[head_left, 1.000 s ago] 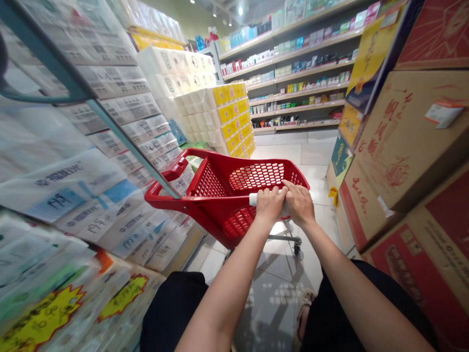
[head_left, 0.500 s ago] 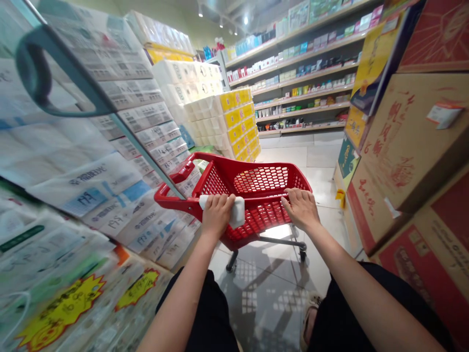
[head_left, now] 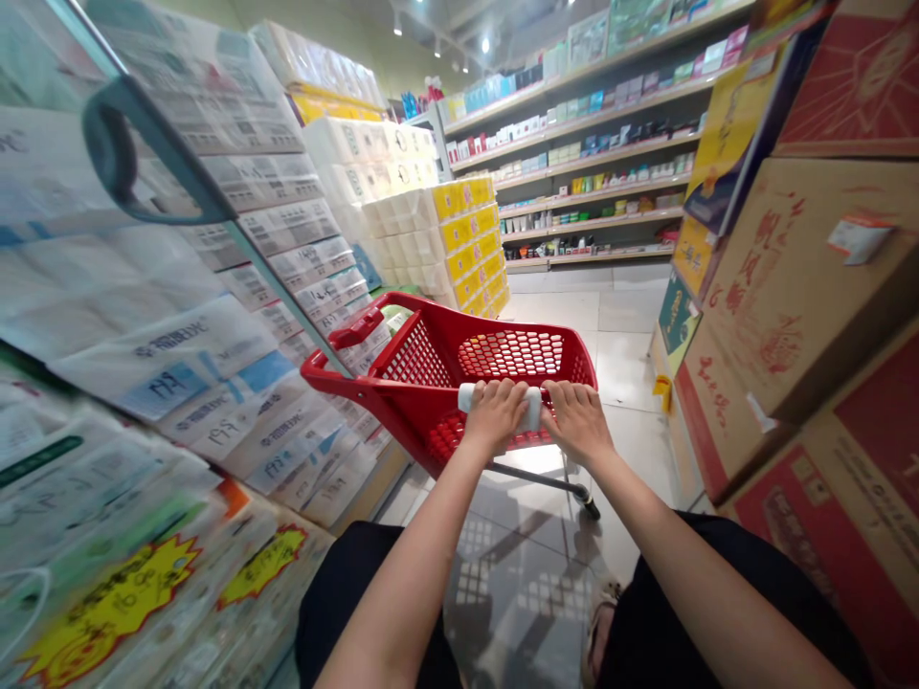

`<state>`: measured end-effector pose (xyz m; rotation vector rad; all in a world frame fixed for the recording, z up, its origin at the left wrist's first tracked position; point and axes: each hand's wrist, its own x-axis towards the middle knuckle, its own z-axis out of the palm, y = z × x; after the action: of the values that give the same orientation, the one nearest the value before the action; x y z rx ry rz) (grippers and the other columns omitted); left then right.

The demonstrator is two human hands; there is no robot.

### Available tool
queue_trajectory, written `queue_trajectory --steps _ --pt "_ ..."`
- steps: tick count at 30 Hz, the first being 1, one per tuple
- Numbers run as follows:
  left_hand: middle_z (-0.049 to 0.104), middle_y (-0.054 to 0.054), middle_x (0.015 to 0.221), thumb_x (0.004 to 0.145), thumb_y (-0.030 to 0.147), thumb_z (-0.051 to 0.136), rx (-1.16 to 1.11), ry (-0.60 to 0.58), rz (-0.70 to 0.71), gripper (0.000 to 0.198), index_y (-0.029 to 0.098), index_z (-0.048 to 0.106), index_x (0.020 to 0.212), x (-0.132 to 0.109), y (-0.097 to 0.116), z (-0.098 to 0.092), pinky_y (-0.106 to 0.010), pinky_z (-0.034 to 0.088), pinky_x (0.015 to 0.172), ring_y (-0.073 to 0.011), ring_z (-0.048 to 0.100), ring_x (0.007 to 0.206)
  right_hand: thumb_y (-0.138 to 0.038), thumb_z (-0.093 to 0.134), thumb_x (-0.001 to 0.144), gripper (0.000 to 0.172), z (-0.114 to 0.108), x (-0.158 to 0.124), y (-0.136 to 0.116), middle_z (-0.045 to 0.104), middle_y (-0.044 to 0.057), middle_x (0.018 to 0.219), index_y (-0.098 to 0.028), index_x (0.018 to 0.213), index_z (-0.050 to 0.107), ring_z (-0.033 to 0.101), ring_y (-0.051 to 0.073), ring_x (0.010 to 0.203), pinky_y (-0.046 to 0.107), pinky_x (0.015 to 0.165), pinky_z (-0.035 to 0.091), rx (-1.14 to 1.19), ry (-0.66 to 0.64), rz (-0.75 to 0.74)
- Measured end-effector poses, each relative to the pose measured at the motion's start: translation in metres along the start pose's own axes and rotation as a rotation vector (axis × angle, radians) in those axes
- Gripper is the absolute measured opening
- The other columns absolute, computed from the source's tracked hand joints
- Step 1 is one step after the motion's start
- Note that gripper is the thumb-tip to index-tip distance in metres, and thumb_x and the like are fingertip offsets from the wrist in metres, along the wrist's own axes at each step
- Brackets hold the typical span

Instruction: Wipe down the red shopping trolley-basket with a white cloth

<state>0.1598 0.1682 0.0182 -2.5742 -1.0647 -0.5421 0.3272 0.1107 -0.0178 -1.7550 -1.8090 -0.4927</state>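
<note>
A red plastic shopping cart (head_left: 431, 321) with perforated walls stands in front of me, its long side facing me. My left hand (head_left: 494, 421) presses a folded white cloth (head_left: 532, 410) over the cart's near rim, fingers closed on it. Close by on the right, my right hand (head_left: 580, 423) grips the same rim near the corner, its fingers hooked over the edge. On the left, a metal pole with a grey loop-shaped handle (head_left: 197, 177) rises from the cart's end. The undersides of both hands are hidden.
Packs of tissue paper (head_left: 236, 354) are stacked along the left, close to the cart. Cardboard boxes (head_left: 804, 277) are piled on the right. Shelves (head_left: 574, 206) of small goods stand at the back. Pale floor tiles (head_left: 624, 368) run between.
My left hand has slid right along the rim with the cloth, coming close to the right hand. The cart has turned slightly, and its right corner and pole handle have shifted.
</note>
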Motion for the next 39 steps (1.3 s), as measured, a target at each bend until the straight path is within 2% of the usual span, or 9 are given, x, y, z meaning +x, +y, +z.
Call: queue_trajectory --steps 3,8,10,13,16,19,29,35,39 --pt "0.057 -0.005 0.113 0.098 0.043 0.032 0.054 0.011 0.000 0.037 0.030 0.049 0.129 -0.014 -0.034 -0.009 -0.044 0.028 0.106 -0.0235 0.048 0.107 -0.033 0.041 0.092 0.042 0.000 0.001 0.002 0.057 0.009 0.111 -0.019 0.130 0.047 0.043 0.025 0.103 0.041 0.100 0.025 0.011 -0.003 -0.036" --pt "0.056 -0.009 0.116 0.096 0.042 0.038 0.085 0.118 -0.191 0.035 0.024 0.056 0.120 -0.037 -0.079 -0.021 -0.053 0.011 0.116 -0.0272 0.042 0.120 -0.035 0.041 0.091 0.043 0.001 0.000 -0.018 0.057 0.009 0.109 -0.020 0.132 0.046 0.044 0.026 0.102 0.042 0.098 0.026 0.073 0.013 -0.013" --pt "0.055 -0.011 0.117 0.096 0.044 0.038 0.057 0.158 -0.291 0.035 0.022 0.059 0.113 -0.038 -0.078 -0.020 -0.058 0.010 0.115 -0.0298 0.038 0.124 -0.036 0.042 0.091 0.045 0.002 -0.002 -0.033 0.057 0.009 0.110 -0.020 0.133 0.045 0.044 0.027 0.102 0.043 0.097 0.027 0.102 0.029 0.001" --pt "0.054 -0.012 0.115 0.096 0.045 0.037 0.007 0.178 -0.363 0.034 0.021 0.060 0.104 -0.033 -0.054 -0.011 -0.062 0.010 0.113 -0.0309 0.037 0.124 -0.037 0.043 0.091 0.047 0.003 -0.005 -0.053 0.057 0.011 0.114 -0.020 0.134 0.043 0.044 0.028 0.106 0.043 0.096 0.028 0.141 0.030 -0.010" --pt "0.054 -0.010 0.115 0.096 0.043 0.037 -0.053 0.146 -0.286 0.030 0.023 0.059 0.104 -0.028 -0.026 0.000 -0.060 0.010 0.114 -0.0282 0.039 0.123 -0.037 0.042 0.092 0.047 0.004 -0.005 -0.064 0.057 0.011 0.117 -0.019 0.135 0.043 0.045 0.028 0.107 0.043 0.095 0.029 0.161 0.005 -0.034" --pt "0.053 -0.008 0.118 0.097 0.040 0.036 -0.111 0.108 -0.211 0.029 0.025 0.057 0.110 -0.027 -0.017 0.005 -0.057 0.008 0.116 -0.0254 0.038 0.124 -0.035 0.042 0.093 0.048 0.000 -0.003 -0.063 0.057 0.011 0.120 -0.020 0.138 0.040 0.046 0.028 0.108 0.041 0.096 0.030 0.168 -0.035 -0.067" --pt "0.053 0.000 0.122 0.100 0.039 0.028 -0.163 -0.032 -0.044 0.033 0.028 0.059 0.106 -0.026 -0.070 -0.008 -0.048 0.001 0.119 -0.0172 0.032 0.133 -0.035 0.036 0.097 0.034 -0.008 0.008 -0.052 0.063 0.008 0.110 -0.020 0.122 0.053 0.053 0.023 0.100 0.036 0.090 0.038 0.277 -0.120 -0.118" --pt "0.052 -0.003 0.127 0.099 0.036 0.032 -0.105 0.012 -0.175 0.032 0.026 0.060 0.108 -0.032 -0.117 -0.002 -0.051 0.004 0.119 -0.0188 0.033 0.134 -0.034 0.039 0.095 0.037 -0.012 -0.001 -0.064 0.062 0.010 0.114 -0.019 0.127 0.050 0.052 0.024 0.104 0.038 0.093 0.039 0.291 -0.136 -0.112" --pt "0.052 -0.006 0.130 0.099 0.032 0.031 -0.111 0.095 -0.270 0.031 0.024 0.058 0.112 -0.031 -0.125 0.012 -0.053 0.006 0.119 -0.0210 0.025 0.140 -0.037 0.046 0.090 0.057 -0.021 -0.005 -0.061 0.057 0.011 0.127 -0.018 0.143 0.035 0.051 0.025 0.111 0.040 0.096 0.040 0.352 -0.181 -0.209"
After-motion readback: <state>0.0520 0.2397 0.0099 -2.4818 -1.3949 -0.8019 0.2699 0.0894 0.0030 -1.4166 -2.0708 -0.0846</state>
